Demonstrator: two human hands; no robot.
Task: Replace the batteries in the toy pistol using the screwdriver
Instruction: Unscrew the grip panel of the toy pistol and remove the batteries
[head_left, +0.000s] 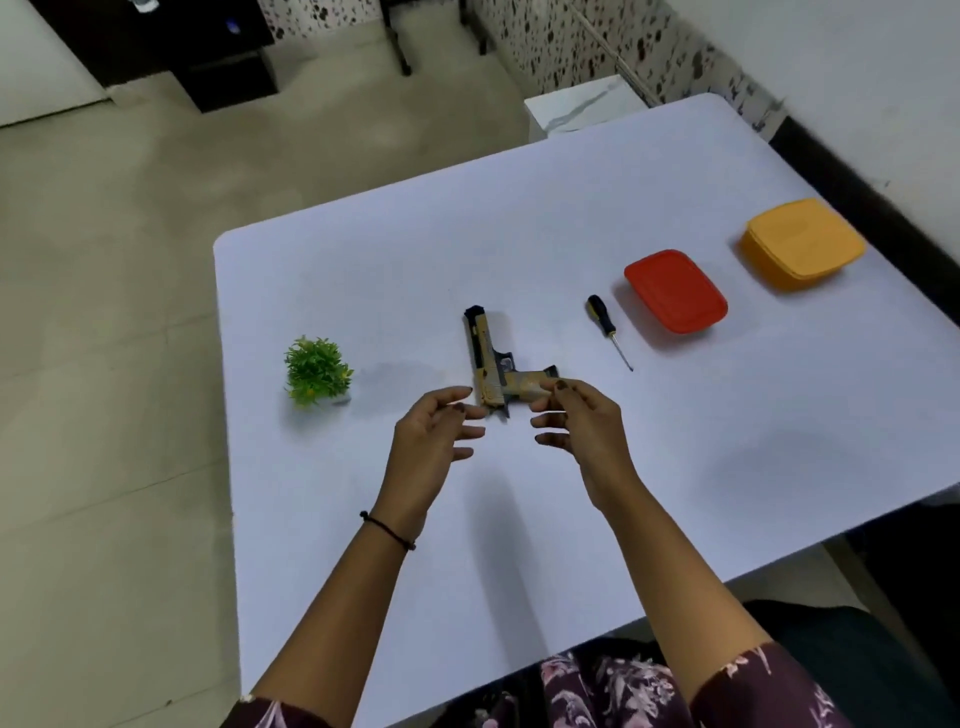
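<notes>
Left grip (436, 436) and right grip (582, 426) hover open over the tan-and-black plastic toy pistol (488, 358). Picking it up seems in hand; next, fetch the black-handled screwdriver (602, 317).

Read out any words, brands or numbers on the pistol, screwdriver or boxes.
No legible text in this view.
Toy pistol: marks along the slide, too blurred to read.
Screwdriver: nothing shows on the handle.
Red box, orange box: plain lids.
</notes>
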